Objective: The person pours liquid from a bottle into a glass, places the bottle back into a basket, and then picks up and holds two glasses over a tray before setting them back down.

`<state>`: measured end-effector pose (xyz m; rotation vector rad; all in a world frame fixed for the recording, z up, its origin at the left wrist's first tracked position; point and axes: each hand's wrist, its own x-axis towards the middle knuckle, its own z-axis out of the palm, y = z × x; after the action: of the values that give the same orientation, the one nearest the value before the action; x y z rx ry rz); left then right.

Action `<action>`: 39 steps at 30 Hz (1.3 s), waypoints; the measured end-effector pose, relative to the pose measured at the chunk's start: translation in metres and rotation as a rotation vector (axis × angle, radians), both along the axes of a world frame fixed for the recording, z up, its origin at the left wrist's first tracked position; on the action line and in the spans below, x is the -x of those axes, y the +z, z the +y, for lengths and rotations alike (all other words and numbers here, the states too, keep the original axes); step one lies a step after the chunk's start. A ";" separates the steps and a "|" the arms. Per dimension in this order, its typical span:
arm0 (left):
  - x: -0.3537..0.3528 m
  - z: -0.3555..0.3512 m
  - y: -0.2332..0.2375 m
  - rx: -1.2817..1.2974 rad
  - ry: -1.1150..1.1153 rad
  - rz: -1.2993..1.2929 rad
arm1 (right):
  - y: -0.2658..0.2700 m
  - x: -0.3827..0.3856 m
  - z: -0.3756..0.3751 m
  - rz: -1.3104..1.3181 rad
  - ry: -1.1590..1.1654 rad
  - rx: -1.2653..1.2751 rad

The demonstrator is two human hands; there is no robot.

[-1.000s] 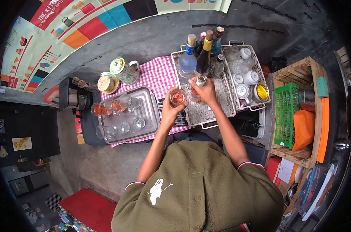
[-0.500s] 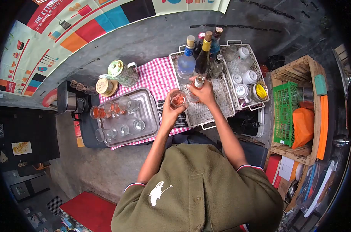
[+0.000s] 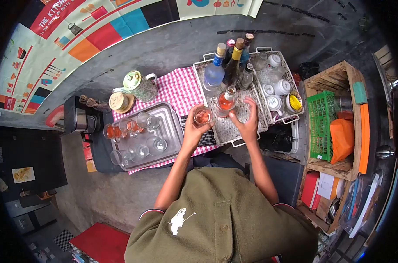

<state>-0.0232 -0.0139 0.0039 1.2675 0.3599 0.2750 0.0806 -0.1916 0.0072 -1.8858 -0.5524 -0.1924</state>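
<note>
My left hand point(image 3: 192, 134) is closed round a drinking glass point(image 3: 203, 115) with red liquid in it, held just left of the white wire rack point(image 3: 226, 134). A clear bottle point(image 3: 225, 104) of orange-red liquid stands on that rack, its neck uncovered. Close beside the bottle is my right hand point(image 3: 248, 126), fingers spread and curved, the thumb tip right at the bottle's lower side. Behind it stand a blue-necked bottle point(image 3: 214, 75), a dark bottle with a yellow neck point(image 3: 232, 65) and a small clear bottle point(image 3: 246, 77).
On the left, a metal tray point(image 3: 175, 142) carries several stemmed glasses, some with red liquid. A floral lidded pitcher point(image 3: 143, 87) and a lidded jar point(image 3: 119, 101) stand behind it on the checked cloth point(image 3: 177, 85). A second rack point(image 3: 289, 117) holds white cups. Wooden crates point(image 3: 350, 171) stand at right.
My right hand has let go of the bottle's neck and opened, moving right and down. The bottle now stands on the rack. My left hand still holds the glass in nearly the same place.
</note>
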 end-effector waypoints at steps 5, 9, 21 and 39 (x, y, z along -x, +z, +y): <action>0.014 0.013 0.004 0.094 -0.036 -0.017 | 0.023 0.036 0.006 -0.139 0.020 0.153; 0.027 0.032 0.013 0.033 -0.076 -0.029 | 0.036 0.061 0.037 -0.188 0.154 0.224; 0.098 0.119 0.027 0.080 -0.131 -0.083 | 0.034 0.144 0.141 -0.042 0.261 0.244; 0.226 0.216 0.023 0.090 -0.194 -0.087 | 0.014 0.278 0.262 0.001 0.187 0.138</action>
<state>-0.2495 0.2022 0.0270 1.1881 0.1711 0.1464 -0.1970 0.0709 0.0216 -1.9540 -0.7533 -0.0313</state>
